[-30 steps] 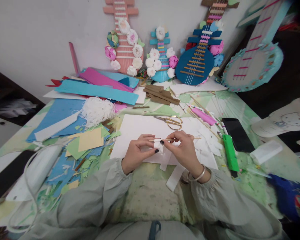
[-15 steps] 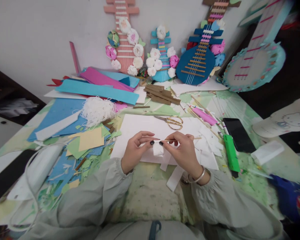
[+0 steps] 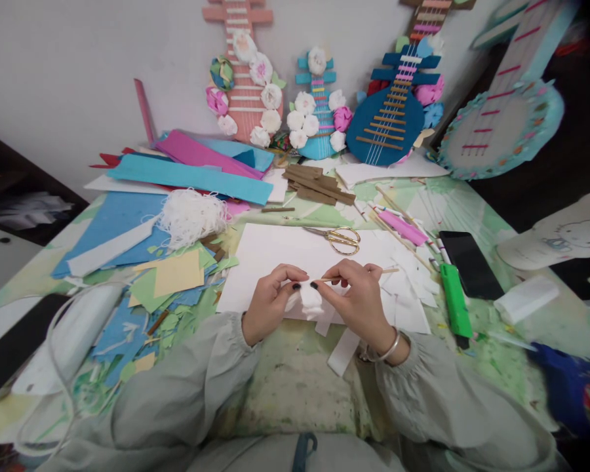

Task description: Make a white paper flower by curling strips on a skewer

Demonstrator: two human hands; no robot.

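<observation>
A small, crumpled piece of soft white paper [image 3: 311, 298] hangs between two bare hands, above the near edge of a large white sheet [image 3: 270, 246]. The left hand [image 3: 267, 305] pinches its upper left edge between thumb and fingers. The right hand [image 3: 364, 296] has its thumb at the upper right edge, fingers closed around a thin pale wooden stick [image 3: 389, 271]; the two-sided grip probably steadies the limp paper against the stick.

Gold-handled scissors [image 3: 344, 241] lie just beyond, handles toward the right, probably for easy reach. White paper strips [image 3: 344, 352] lie near the right wrist. Farther left sits a tangle of white string [image 3: 191, 219]; behind, flower-trimmed, lute-shaped decorations [image 3: 386, 128] stand upright, apparently propped by the wall.
</observation>
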